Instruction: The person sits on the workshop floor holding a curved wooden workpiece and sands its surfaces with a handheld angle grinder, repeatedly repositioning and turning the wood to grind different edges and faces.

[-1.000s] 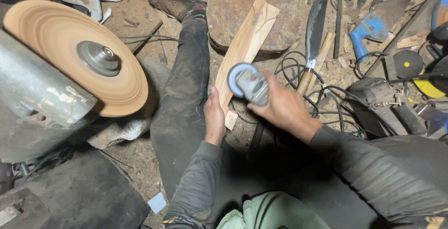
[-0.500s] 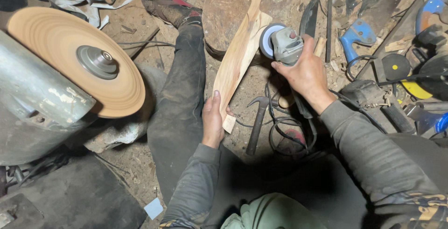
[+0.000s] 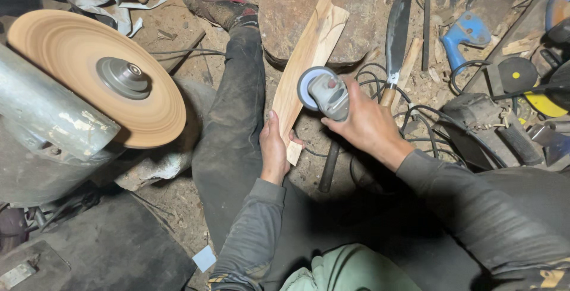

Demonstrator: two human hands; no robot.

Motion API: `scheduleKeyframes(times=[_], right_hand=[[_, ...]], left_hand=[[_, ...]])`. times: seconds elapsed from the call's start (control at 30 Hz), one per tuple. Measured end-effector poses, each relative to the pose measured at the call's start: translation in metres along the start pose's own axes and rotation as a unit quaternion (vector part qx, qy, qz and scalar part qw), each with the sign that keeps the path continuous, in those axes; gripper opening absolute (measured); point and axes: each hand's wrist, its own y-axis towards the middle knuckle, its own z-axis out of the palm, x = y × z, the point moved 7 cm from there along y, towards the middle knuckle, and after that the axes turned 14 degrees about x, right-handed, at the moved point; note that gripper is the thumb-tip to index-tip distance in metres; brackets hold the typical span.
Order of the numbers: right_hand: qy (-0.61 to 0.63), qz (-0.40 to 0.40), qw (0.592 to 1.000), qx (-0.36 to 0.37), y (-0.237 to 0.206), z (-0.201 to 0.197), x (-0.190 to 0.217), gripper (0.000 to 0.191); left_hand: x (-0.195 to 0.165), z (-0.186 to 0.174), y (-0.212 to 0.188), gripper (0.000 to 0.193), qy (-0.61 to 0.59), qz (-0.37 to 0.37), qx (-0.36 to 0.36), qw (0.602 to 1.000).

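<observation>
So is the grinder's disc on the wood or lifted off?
On it: the grinder disc overlaps the wood piece's edge, right hand gripping; actual contact unclear.

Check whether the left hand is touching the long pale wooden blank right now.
Touching. The head view shows the left hand wrapped around the near end of the long pale wooden blank, fingers on its edge, with no gap between them.

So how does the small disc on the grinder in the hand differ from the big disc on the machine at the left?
The angle grinder, gripped by the right hand, carries a small blue-grey disc; the large sanding disc on the metal machine is tan-orange and far wider. The small disc sits against the wooden piece, whose near end the left hand holds; nothing touches the large one. Both are round with a central hub.
</observation>
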Motion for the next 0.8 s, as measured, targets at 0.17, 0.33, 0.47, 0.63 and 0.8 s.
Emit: scheduleKeyframes(times=[0.17,0.33,0.47,0.63,0.8], right_hand=[[0.035,0.116,0.993,0.009,0.01,-0.019,-0.024,0.094],[0.025,0.078,0.996,0.028,-0.002,-0.007,-0.002,0.09],[0.01,0.023,0.998,0.053,-0.011,0.016,0.016,0.088],[0.053,0.034,0.998,-0.009,0.002,-0.005,-0.007,0.092],[0.077,0.104,0.99,-0.053,0.022,-0.032,-0.037,0.095]], left_hand=[[0.002,-0.004,0.001,0.062,-0.01,0.012,0.005,1.0],[0.0,-0.007,0.002,0.062,0.001,0.01,0.0,1.0],[0.0,-0.007,0.001,0.061,-0.011,-0.001,-0.005,1.0],[-0.001,-0.008,-0.001,0.062,-0.006,-0.016,-0.011,1.0],[-0.002,-0.009,-0.001,0.061,0.023,0.016,-0.01,1.0]])
